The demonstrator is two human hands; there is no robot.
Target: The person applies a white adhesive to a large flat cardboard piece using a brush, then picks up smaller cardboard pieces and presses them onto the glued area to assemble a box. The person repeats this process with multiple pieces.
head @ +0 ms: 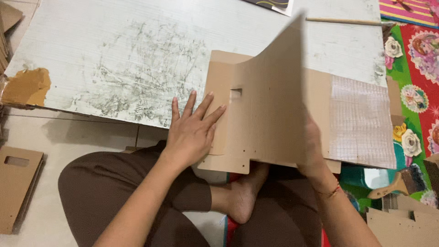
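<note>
Crossed legs (137,192) on tiled floor (68,137). Left hand (192,132), fingers spread, presses brown cardboard sheet (270,105) on scuffed white tabletop (114,55); right hand (313,146) grips and lifts its flap. Paintbrush (398,183) lies right.

Cardboard sheet (270,100): matt brown, smooth. Board (114,59): scuffed white laminate, chipped. Brush (398,183): wood handle.

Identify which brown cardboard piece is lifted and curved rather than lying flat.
The large cardboard sheet held by the right hand; the piece on the floor at left lies flat.
</note>
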